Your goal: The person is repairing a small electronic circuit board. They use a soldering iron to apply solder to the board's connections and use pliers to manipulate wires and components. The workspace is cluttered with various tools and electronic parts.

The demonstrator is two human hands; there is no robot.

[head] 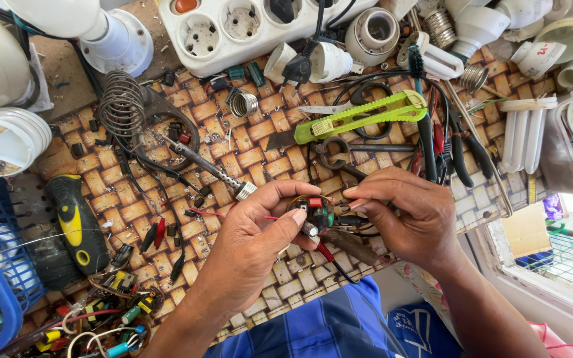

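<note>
Small round circuit board [313, 213] pinched by left hand [260, 233] above counter [247, 142], component side tilted up for access; right hand [411, 215] fingers closed on a thin probe tip touching it. Soldering iron [197, 158] parked nearby; 1 green utility knife [359, 116] beyond.

Both forearms were bare to the bottom edge of the view, no sleeves showing, no watch, no rings, no gloves. The left hand [253, 242] and the right hand [409, 219] had short, plain nails. Below them sat blue cloth [326, 331] with thin darker stripes.
</note>
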